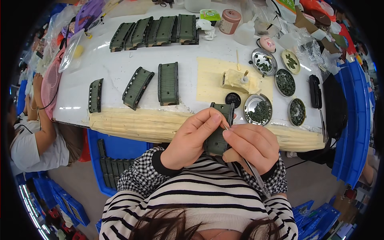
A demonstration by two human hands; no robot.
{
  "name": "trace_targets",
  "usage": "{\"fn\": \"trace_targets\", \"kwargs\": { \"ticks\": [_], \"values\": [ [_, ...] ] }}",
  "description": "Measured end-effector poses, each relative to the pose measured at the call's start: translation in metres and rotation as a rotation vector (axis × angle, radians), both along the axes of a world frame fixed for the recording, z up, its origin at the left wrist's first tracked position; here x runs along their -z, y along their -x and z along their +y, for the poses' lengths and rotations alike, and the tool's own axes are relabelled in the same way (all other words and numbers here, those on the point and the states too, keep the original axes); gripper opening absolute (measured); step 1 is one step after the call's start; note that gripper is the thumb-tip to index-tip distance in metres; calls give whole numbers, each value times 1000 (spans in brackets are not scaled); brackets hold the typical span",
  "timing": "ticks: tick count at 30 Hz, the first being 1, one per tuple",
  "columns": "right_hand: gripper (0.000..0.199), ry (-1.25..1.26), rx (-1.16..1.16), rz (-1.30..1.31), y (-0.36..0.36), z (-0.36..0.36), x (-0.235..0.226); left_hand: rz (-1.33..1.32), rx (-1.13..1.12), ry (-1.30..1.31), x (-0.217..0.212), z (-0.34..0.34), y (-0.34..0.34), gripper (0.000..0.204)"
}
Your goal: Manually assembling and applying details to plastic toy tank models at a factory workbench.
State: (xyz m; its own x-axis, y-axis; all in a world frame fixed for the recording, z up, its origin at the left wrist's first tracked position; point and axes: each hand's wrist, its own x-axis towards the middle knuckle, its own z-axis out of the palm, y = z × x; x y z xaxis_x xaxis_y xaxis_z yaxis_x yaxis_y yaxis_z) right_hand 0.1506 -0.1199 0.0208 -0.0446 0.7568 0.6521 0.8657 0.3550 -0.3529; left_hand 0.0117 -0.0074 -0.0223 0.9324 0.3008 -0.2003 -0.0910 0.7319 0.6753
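My left hand grips a dark green curved plastic piece with ribbed edges, held upright in front of my chest. Thumb and forefinger of that hand are pinched at the piece's right side. Closed around slim metal tweezers, my right hand brings their tip to the same spot, beside the left fingertips. A tan cover wraps one right fingertip. Whether a small part sits between the tips is hidden by my fingers. Just beyond, a metal dish holds small dark green pieces, next to a black round lid.
Three similar green pieces, one of them a tilted piece, lie left on the white table; several more stand at the back. Dishes of small green parts and a tape-wrapped block are right. A blue crate stands below the padded edge.
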Motion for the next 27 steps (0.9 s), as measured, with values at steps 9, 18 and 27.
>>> {"fn": "trace_targets", "kwargs": {
  "ticks": [9,18,27],
  "values": [
    [37,-18,-1,-18,0,0,1,1,10,-35,-1,0,0,27],
    [12,6,219,464,-8,-7,15,14,-120,26,-17,0,2,42],
    [9,207,412,500,-24,14,45,99,-189,201,-10,17,14,58]
  ]
}}
